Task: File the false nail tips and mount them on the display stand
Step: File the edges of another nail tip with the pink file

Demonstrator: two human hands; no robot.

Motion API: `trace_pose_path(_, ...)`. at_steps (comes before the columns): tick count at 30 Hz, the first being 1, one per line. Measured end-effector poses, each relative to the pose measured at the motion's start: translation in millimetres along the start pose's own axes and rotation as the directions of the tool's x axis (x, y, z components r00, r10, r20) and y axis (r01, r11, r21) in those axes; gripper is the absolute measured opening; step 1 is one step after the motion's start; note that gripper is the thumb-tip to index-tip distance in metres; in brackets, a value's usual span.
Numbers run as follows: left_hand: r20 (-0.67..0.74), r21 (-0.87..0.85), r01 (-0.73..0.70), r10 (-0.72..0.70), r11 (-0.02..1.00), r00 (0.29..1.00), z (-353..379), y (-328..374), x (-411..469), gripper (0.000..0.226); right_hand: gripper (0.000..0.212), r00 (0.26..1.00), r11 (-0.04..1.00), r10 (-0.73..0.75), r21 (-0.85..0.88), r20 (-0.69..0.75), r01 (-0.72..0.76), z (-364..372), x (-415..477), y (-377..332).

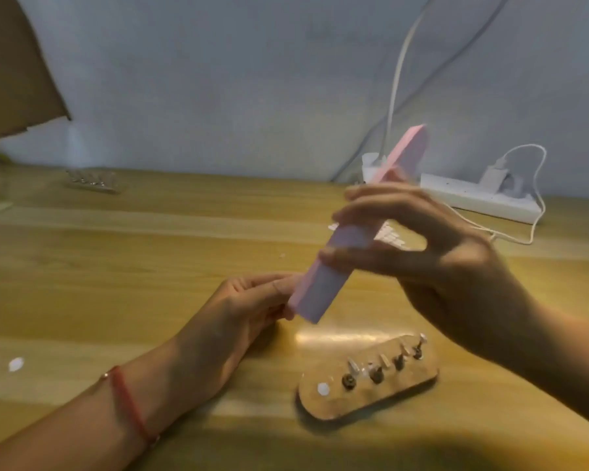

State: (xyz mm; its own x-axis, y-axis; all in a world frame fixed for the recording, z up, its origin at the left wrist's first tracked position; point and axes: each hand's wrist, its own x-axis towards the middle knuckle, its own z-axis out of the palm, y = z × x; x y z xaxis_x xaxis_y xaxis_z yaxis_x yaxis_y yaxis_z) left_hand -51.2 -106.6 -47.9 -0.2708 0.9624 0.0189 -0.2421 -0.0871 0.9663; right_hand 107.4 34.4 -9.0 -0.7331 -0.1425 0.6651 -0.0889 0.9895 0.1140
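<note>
My right hand grips a long pink buffer block around its middle and holds it tilted above the table. My left hand has its fingertips pinched together against the block's lower end; whatever it pinches is hidden by the fingers and the blur. In front of the hands lies the oval wooden display stand with several small metal holders, some carrying clear nail tips. A white blob sits on the stand's left end.
A white power strip with a plugged charger and cables lies at the back right. A second stand sits far left. Loose pale nail tips lie behind my right hand. A white scrap rests at the left.
</note>
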Motion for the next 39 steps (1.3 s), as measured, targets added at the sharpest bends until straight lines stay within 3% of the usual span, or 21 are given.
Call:
trace_pose_path(5,-0.026,-0.080,-0.005,0.003,0.997,1.000,-4,-4,3,0.012,0.039,0.995,0.993,0.091,0.071,0.035,-0.094,7,2,3)
trace_pose_path(9,0.026,-0.078,0.008,-0.006,0.997,1.000,-8,-6,3,0.031,0.029,0.995,0.995,-0.045,0.092,0.093,0.036,11,6,-6)
trace_pose_path(12,-0.010,-0.066,-0.015,0.015,0.998,1.000,-9,-7,6,0.034,0.036,0.994,0.990,0.092,0.099,0.064,-0.098,5,9,0)
trace_pose_path(16,0.063,-0.127,0.000,0.008,0.992,0.998,-8,-7,4,0.019,0.033,0.986,0.993,-0.067,0.107,0.150,0.052,12,4,-15)
trace_pose_path(19,-0.005,-0.098,-0.009,0.008,0.995,1.000,-7,-6,4,0.018,0.031,0.994,0.990,0.093,0.100,0.058,-0.099,4,11,-4)
trace_pose_path(23,0.085,-0.119,-0.021,0.031,0.993,0.996,-7,-5,1,0.021,0.028,0.981,0.991,-0.103,0.103,0.164,0.087,17,2,-22)
trace_pose_path(27,0.020,-0.076,-0.027,0.028,0.997,0.999,-9,-7,4,0.017,0.028,0.992,0.984,0.128,0.124,0.016,-0.129,5,10,-5)
trace_pose_path(29,0.064,-0.090,-0.004,0.010,0.996,0.998,-9,-5,3,0.019,0.025,0.995,0.977,0.059,0.198,0.084,-0.074,13,7,-20)
trace_pose_path(31,0.077,-0.063,0.006,-0.001,0.998,0.997,-8,-4,1,0.025,0.027,0.988,0.986,-0.047,0.163,0.150,0.022,15,3,-28)
trace_pose_path(34,-0.006,-0.059,-0.004,0.004,0.998,1.000,-7,-5,2,0.014,0.033,0.993,0.989,0.104,0.103,0.055,-0.109,2,8,-8)
trace_pose_path(39,0.055,-0.053,-0.002,0.005,0.999,0.998,-4,-2,0,0.024,0.035,0.986,0.908,0.050,0.405,0.161,-0.112,11,4,-29)
